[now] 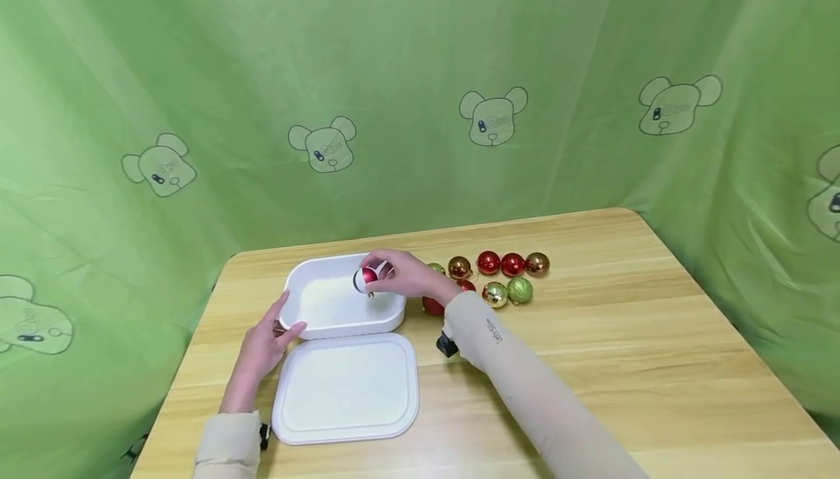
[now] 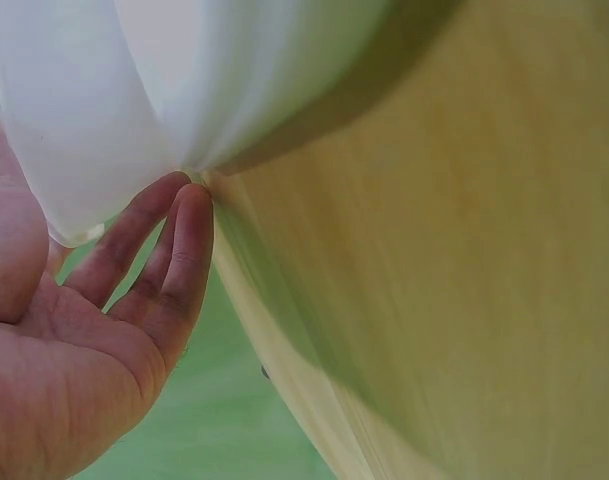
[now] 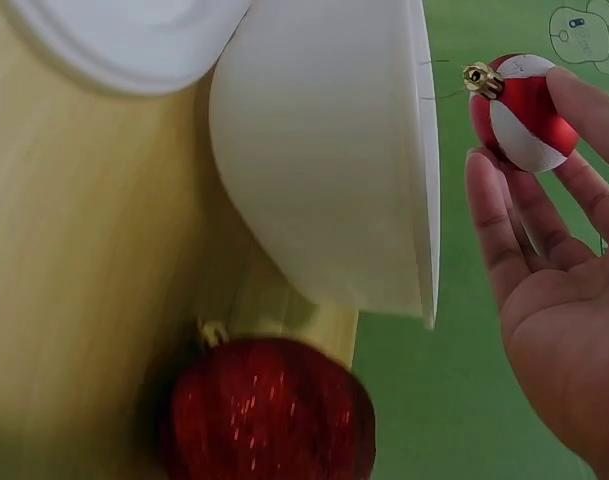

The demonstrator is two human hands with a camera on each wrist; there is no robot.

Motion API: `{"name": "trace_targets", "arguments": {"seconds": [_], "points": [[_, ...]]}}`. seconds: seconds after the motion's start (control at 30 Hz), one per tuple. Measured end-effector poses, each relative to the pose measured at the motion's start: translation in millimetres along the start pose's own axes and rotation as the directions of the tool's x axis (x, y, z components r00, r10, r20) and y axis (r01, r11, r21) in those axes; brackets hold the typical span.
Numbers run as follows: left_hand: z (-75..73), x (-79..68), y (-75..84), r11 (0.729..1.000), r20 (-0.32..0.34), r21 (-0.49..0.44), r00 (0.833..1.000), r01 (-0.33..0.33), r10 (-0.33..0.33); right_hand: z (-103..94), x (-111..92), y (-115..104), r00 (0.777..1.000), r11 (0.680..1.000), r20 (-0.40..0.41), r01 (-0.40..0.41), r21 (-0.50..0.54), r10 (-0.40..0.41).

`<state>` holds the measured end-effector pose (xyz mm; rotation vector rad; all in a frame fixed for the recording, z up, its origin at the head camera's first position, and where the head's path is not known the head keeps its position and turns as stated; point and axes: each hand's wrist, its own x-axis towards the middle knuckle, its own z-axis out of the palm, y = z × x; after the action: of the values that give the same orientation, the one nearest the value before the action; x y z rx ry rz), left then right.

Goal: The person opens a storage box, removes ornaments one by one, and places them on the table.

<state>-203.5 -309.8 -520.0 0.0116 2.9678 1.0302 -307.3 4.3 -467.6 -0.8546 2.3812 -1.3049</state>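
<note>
My right hand (image 1: 410, 275) pinches a red-and-white striped Christmas ball (image 3: 529, 112) with a gold cap. In the head view the ball is over the right part of a white rectangular box (image 1: 315, 297). At the left end of that box, my left hand (image 1: 259, 344) holds its near corner, thumb at the front rim. The left wrist view shows fingers (image 2: 189, 240) against the outside of the box wall, low by the tabletop.
A white lid (image 1: 344, 388) lies flat in front of the box. Right of it sit several Christmas balls: red (image 1: 488, 262), brown-gold (image 1: 537, 264), gold (image 1: 495, 294) and green glittery (image 1: 520, 290). A green curtain (image 1: 407, 85) surrounds the wooden table (image 1: 590, 362).
</note>
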Motion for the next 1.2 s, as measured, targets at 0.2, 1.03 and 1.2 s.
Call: {"name": "trace_targets", "arguments": {"seconds": [0.2, 1.03, 1.2], "points": [[0.0, 1.0, -0.6, 1.000, -0.012, -0.001, 1.000, -0.007, 0.007, -12.1, -12, 7, 1.000, 1.000, -0.005, 0.003, -0.013, -0.003], [0.7, 1.0, 0.3, 1.000, 0.004, -0.015, 1.000, 0.007, -0.007, -68.7, -80, 35, 0.993, 0.993, -0.096, -0.076, -0.095, 0.067], [1.1, 0.8, 0.5, 1.000, -0.010, -0.022, 1.000, 0.002, -0.002, -81.8, -94, 46, 0.987, 0.990, -0.132, -0.108, -0.094, 0.095]]}}
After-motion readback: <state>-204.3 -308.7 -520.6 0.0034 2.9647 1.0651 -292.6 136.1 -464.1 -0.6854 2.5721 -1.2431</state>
